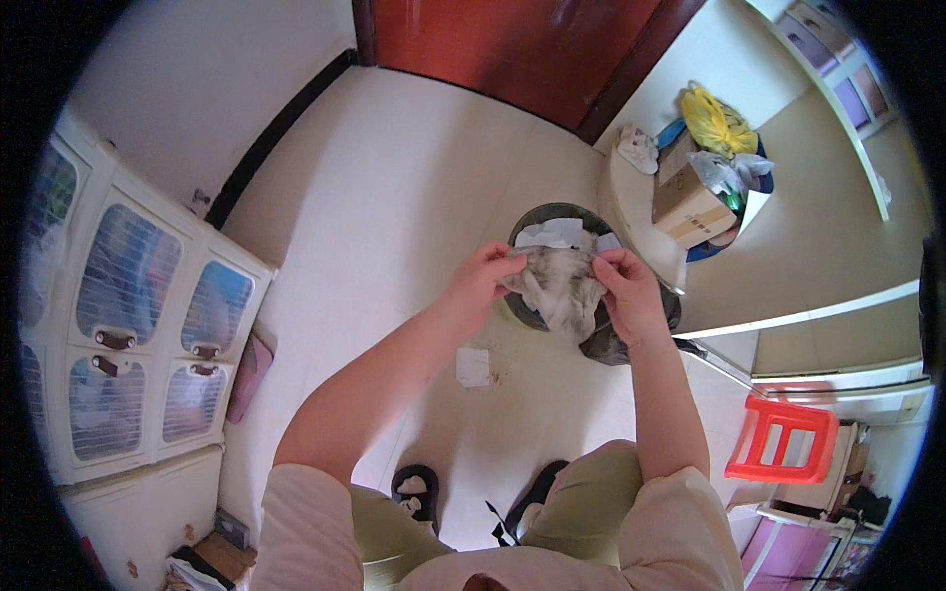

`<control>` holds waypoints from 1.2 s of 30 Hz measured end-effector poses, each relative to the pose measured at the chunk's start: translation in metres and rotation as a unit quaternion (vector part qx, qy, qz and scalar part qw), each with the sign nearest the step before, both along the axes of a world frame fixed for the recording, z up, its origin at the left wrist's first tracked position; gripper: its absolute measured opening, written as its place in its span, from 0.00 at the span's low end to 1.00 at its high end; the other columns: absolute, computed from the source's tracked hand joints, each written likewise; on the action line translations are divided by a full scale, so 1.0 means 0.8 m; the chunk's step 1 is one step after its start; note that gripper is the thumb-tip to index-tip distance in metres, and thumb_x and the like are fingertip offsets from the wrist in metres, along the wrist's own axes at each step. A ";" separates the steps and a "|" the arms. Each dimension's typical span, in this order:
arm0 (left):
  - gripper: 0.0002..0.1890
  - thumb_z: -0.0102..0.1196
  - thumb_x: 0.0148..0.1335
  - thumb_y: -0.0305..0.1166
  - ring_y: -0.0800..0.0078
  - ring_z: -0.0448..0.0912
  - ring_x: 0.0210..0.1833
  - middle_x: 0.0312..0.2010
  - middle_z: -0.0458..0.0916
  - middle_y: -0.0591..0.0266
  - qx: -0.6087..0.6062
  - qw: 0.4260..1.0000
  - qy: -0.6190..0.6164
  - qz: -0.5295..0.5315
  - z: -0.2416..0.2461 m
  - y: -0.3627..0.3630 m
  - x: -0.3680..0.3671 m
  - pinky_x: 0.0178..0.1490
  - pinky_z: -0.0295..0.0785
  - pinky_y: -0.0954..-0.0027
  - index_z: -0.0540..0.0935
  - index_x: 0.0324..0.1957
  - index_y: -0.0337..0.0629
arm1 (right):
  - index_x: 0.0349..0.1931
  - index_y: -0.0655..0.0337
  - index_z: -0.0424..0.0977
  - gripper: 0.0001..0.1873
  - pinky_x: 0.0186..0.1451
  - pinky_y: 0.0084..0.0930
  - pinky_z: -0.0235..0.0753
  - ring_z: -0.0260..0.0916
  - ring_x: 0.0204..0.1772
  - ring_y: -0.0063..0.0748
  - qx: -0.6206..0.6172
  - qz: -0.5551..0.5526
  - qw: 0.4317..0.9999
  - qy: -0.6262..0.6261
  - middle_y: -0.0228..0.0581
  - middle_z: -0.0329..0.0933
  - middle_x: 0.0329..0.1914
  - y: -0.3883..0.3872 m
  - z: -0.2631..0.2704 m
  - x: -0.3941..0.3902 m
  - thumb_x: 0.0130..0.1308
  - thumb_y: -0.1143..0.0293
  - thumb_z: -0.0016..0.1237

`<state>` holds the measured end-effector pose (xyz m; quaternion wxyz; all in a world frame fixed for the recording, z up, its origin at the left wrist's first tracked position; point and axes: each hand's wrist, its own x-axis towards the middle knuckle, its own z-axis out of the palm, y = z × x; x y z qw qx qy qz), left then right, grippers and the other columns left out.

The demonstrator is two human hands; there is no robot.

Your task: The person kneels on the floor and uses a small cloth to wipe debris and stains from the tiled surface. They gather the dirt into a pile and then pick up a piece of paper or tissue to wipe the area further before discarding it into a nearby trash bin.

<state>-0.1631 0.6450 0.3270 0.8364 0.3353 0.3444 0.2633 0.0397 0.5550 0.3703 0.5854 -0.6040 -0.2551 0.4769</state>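
Observation:
Both hands hold a soiled, whitish-grey cloth (563,284) by its upper edge, stretched between them so that it hangs over a round, dark bin (526,221). My left hand (488,273) pinches the cloth's left corner between thumb and fingers. At the right corner my right hand (624,284) grips it in the same way. White paper (550,233) lies in the bin behind the cloth. A black plastic bag (610,349) shows beside the bin, under my right hand. The cloth hides much of the bin's inside.
A square white paper (473,367) lies on the floor with brown crumbs beside it. On the right stand a curved shelf (624,199) with a cardboard box (691,203) and a yellow bag (713,122), and a red plastic stool (787,441). White cabinets (159,310) line the left; a red door (495,52) is ahead.

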 end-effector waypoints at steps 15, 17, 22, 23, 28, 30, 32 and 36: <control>0.05 0.56 0.55 0.28 0.70 0.77 0.30 0.35 0.77 0.58 0.466 0.830 0.294 0.086 0.074 0.049 0.094 0.32 0.72 0.69 0.81 0.33 0.40 | 0.34 0.59 0.74 0.07 0.48 0.33 0.68 0.71 0.47 0.39 0.130 -0.104 0.784 -0.598 0.37 0.75 0.35 -0.008 0.014 0.065 0.54 0.74 0.55; 0.06 0.54 0.58 0.28 0.69 0.76 0.28 0.37 0.76 0.58 0.344 0.904 0.241 0.077 0.080 0.047 0.103 0.34 0.74 0.69 0.77 0.38 0.41 | 0.35 0.61 0.74 0.08 0.44 0.30 0.71 0.74 0.43 0.36 0.123 -0.069 0.896 -0.422 0.37 0.74 0.35 -0.007 0.011 0.064 0.54 0.74 0.55; 0.12 0.44 0.63 0.25 0.66 0.77 0.35 0.40 0.74 0.58 0.087 0.987 -0.032 0.130 0.092 0.029 0.127 0.39 0.75 0.67 0.67 0.48 0.47 | 0.35 0.65 0.74 0.07 0.38 0.24 0.72 0.73 0.35 0.29 0.132 -0.008 0.936 -0.326 0.39 0.74 0.33 -0.005 -0.004 0.064 0.56 0.75 0.55; 0.12 0.43 0.63 0.24 0.66 0.77 0.38 0.41 0.74 0.58 0.083 0.986 -0.050 0.134 0.096 0.026 0.130 0.40 0.75 0.67 0.65 0.49 0.48 | 0.35 0.65 0.74 0.07 0.38 0.24 0.72 0.73 0.34 0.29 0.136 0.003 0.935 -0.328 0.40 0.74 0.33 -0.006 -0.008 0.065 0.56 0.75 0.54; 0.10 0.40 0.66 0.27 0.67 0.75 0.47 0.45 0.73 0.58 0.097 0.979 -0.099 0.152 0.123 0.028 0.122 0.45 0.74 0.65 0.64 0.49 0.48 | 0.47 0.62 0.70 0.13 0.34 0.17 0.67 0.65 0.29 0.20 0.147 -0.007 0.981 -0.124 0.30 0.68 0.31 -0.012 -0.019 0.081 0.60 0.78 0.49; 0.10 0.40 0.66 0.26 0.67 0.74 0.49 0.46 0.73 0.59 0.111 0.971 -0.138 0.161 0.132 0.032 0.113 0.47 0.72 0.63 0.65 0.49 0.49 | 0.51 0.61 0.68 0.16 0.32 0.15 0.65 0.61 0.29 0.17 0.139 -0.016 0.990 0.000 0.27 0.66 0.33 -0.013 -0.018 0.085 0.61 0.79 0.47; 0.10 0.38 0.66 0.27 0.66 0.73 0.52 0.47 0.73 0.60 0.108 0.970 -0.129 0.174 0.137 0.033 0.105 0.52 0.70 0.60 0.66 0.49 0.48 | 0.52 0.60 0.68 0.18 0.31 0.14 0.63 0.60 0.29 0.16 0.145 -0.014 0.987 0.071 0.26 0.66 0.35 -0.013 -0.016 0.085 0.61 0.81 0.46; 0.11 0.37 0.67 0.30 0.65 0.72 0.54 0.49 0.73 0.59 0.084 0.965 -0.167 0.183 0.140 0.033 0.090 0.57 0.68 0.58 0.69 0.49 0.47 | 0.54 0.60 0.67 0.23 0.30 0.11 0.59 0.58 0.29 0.15 0.136 -0.035 0.980 0.139 0.26 0.65 0.35 -0.010 -0.015 0.077 0.57 0.85 0.43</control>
